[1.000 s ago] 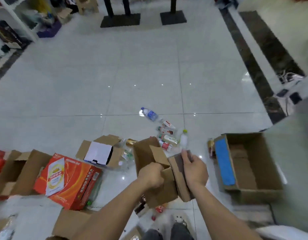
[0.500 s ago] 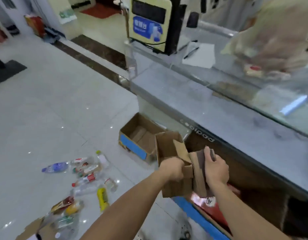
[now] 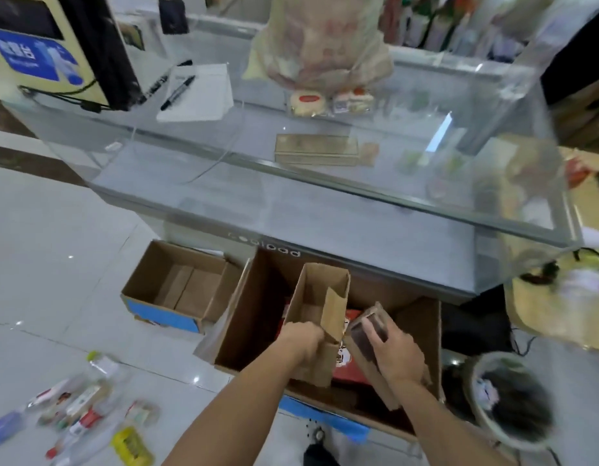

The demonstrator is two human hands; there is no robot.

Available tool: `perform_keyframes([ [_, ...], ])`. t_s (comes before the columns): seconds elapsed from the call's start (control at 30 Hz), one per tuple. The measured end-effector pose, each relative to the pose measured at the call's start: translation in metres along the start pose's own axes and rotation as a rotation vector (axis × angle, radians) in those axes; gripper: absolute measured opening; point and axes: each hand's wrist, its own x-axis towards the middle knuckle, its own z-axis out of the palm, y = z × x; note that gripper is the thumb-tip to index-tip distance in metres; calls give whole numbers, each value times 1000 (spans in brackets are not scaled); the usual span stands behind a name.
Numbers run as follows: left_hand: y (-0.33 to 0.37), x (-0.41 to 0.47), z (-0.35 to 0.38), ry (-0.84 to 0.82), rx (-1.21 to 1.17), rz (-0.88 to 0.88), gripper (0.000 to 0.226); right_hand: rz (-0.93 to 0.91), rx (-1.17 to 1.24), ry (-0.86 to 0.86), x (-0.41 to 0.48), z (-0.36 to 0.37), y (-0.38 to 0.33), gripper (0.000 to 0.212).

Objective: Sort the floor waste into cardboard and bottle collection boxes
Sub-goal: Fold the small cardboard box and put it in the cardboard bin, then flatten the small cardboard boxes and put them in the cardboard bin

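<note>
The left grip is curled round the near wall of a small open carton, and the right grip is wrapped over a flattened cardboard piece, thumb beneath and fingers on top. Both loads hang just above the mouth of the large collection box, which sits on the floor against the foot of the glass table. A red carton already lies inside, so this looks like the cardboard box, and the pieces seem to be held low and side by side for dropping in together.

Left of it, touching its flap, stands a smaller box with blue tape. It holds only loose cardboard liners, and is probably meant for bottles. The bottles lie scattered on the floor at the near left, well apart from both boxes and not yet sorted. At the near right stands a round waste bin.
</note>
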Motion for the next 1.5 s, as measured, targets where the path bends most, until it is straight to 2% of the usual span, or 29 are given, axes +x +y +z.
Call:
perform_keyframes([
  [0.1,-6,16,10,-25,134,-54,83,-133,-244,-213,13,4,9,62],
  [0.17,-10,17,21,-62,137,-99,95,-128,-378,-386,16,7,8,70],
  [0.27,-18,11,38,-135,69,-146,85,-232,-463,-577,15,17,0,69],
  [0.33,-26,2,46,-166,35,-186,81,-328,-538,-631,12,25,-17,70],
  [0.63,-129,-71,96,-10,-331,-407,72,-715,-727,-662,-38,76,-153,68],
  [0.87,-233,-190,210,92,-586,-733,70,-1115,-891,-652,-164,162,-281,65],
  [1.0,-278,-250,306,119,-786,-942,71,-1342,-947,-717,-244,238,-333,66],
  [1.1,-288,-272,391,134,-922,-1097,71,-1508,-997,-757,-298,306,-342,72],
  [1.2,-282,-259,478,133,-1076,-1208,74,-1653,-1080,-842,-338,385,-321,124],
  [1.23,-280,-247,506,119,-1127,-1236,75,-1689,-1121,-860,-347,415,-309,136],
  [1.27,-279,-232,535,113,-1169,-1266,75,-1730,-1141,-860,-355,450,-295,136],
  [1.33,-284,-195,597,128,-1251,-1328,76,-1819,-1169,-863,-368,523,-266,107],
  [1.37,-288,-174,629,144,-1285,-1357,76,-1857,-1195,-889,-373,560,-251,100],
  [1.43,-298,-132,691,188,-1311,-1425,76,-1973,-1238,-908,-382,639,-220,106],
  [1.5,-311,-97,749,232,-1294,-1504,75,-2106,-1206,-890,-391,717,-195,89],
])
